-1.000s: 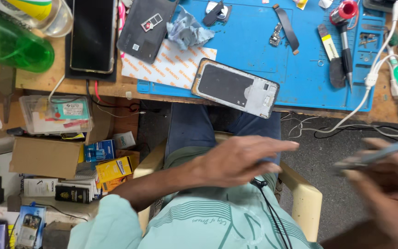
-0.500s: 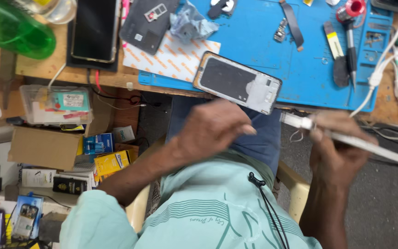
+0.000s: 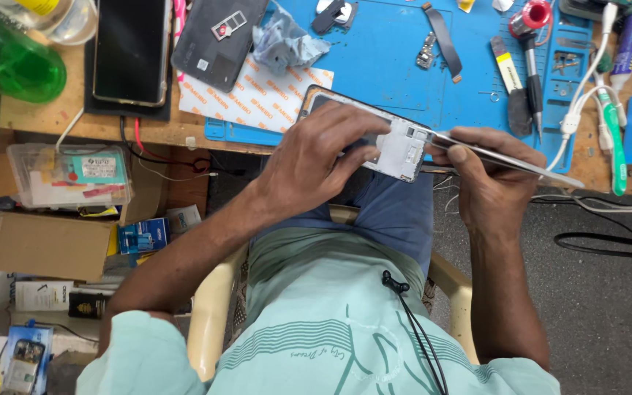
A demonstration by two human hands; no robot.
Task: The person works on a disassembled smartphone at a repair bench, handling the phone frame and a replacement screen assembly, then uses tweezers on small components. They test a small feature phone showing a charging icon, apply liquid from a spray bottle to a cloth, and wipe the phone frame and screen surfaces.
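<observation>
Metal tweezers [image 3: 506, 155] in the closed right hand [image 3: 488, 179] are probing the opened phone [image 3: 396, 146], left hand [image 3: 316, 164] clamping it; next needs steady, gentle prying

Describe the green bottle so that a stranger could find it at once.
Start at the blue work mat and go along the wooden bench to its far end. Beyond the black phone lies the green bottle. It is the only clear green thing lying on its side there.
</observation>
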